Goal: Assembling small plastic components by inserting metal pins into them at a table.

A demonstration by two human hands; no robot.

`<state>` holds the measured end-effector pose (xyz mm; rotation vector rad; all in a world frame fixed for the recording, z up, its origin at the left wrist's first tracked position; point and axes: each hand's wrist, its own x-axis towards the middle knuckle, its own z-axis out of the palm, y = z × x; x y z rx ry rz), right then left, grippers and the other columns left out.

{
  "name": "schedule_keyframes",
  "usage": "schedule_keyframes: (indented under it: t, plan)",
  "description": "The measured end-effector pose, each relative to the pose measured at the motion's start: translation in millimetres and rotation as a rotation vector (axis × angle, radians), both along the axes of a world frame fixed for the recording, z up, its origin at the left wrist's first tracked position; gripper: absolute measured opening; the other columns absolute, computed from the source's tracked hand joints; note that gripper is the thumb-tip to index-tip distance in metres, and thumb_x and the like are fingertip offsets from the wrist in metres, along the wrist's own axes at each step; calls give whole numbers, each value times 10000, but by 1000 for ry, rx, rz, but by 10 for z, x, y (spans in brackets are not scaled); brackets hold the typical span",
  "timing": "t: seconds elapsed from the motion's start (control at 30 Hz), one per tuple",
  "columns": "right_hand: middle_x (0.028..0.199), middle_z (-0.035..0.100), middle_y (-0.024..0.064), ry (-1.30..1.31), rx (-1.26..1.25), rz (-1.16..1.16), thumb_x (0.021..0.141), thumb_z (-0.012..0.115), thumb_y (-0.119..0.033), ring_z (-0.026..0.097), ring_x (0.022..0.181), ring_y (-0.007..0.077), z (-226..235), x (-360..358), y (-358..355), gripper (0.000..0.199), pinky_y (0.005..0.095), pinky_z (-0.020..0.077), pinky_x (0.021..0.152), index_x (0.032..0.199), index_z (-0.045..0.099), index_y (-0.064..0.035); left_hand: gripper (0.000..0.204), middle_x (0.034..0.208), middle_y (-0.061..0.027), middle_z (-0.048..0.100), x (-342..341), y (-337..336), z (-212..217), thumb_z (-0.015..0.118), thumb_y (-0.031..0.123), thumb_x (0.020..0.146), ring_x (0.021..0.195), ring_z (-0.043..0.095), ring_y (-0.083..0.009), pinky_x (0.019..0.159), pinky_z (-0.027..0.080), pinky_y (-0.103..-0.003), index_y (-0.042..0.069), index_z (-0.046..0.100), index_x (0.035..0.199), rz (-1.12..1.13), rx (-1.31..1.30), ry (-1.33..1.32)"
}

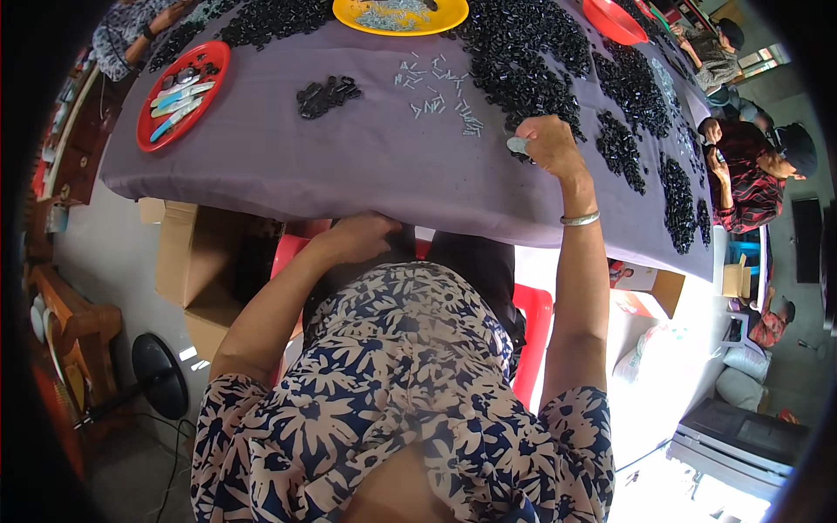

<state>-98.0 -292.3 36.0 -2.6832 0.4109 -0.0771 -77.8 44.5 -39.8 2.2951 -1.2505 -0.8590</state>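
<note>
My right hand [554, 146] is closed on a small pale, rounded thing [519, 146], whose exact kind I cannot make out. It is at the near edge of a large pile of small black pieces [523, 65] on the cloth-covered table. My left hand [368, 237] rests on my lap, just below the table edge, fingers loosely extended and no object visible in it. Clear, thin short pieces [440, 83] lie scattered on the cloth to the left of my right hand. Farther left is a small separate heap of black pieces [327, 96].
A red plate [144, 122] with light-handled tools stands at the left; a yellow plate [349, 17] of clear pieces is at the far middle. A red bowl [615, 26] sits far right. Other people work around the table. Cardboard boxes [179, 253] stand below its left side.
</note>
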Motion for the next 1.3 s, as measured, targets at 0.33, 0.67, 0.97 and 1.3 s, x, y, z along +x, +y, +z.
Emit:
schedule_keyframes:
  t: [0.33, 0.67, 0.97, 1.3]
  plan:
    - [753, 679, 139, -62, -143, -20, 738, 693, -92, 639, 681, 330, -46, -104, 132, 80, 387, 517, 670, 806, 700, -52, 327, 933, -123, 683, 3, -36, 186, 624, 130, 834, 890, 640, -268, 850, 480, -367, 32, 635, 1146, -148, -78, 227]
    - [684, 604, -18, -389, 323, 48, 823, 737, -84, 515, 616, 55, -47, -197, 117, 101, 242, 426, 549, 837, 662, -18, 237, 936, -64, 662, -88, -126, 545, 622, 49, 877, 847, 621, -143, 780, 489, -275, 11, 639, 1111, 55, -515, 346]
    - [819, 605, -65, -543, 995, 164, 854, 713, -18, 516, 730, 18, -266, -243, 1191, 60, 189, 436, 619, 898, 672, -30, 261, 983, -30, 632, 115, -470, 547, 662, 55, 901, 885, 593, -92, 751, 501, -248, 24, 635, 1159, 440, -958, 633]
    - [842, 646, -2, -492, 791, 188, 912, 617, -15, 601, 775, 69, -129, -299, 1292, 106, 217, 492, 676, 1013, 646, -22, 166, 937, -54, 644, 291, -563, 329, 664, 23, 886, 841, 634, -126, 720, 518, -237, -23, 686, 1045, 530, -1012, 465]
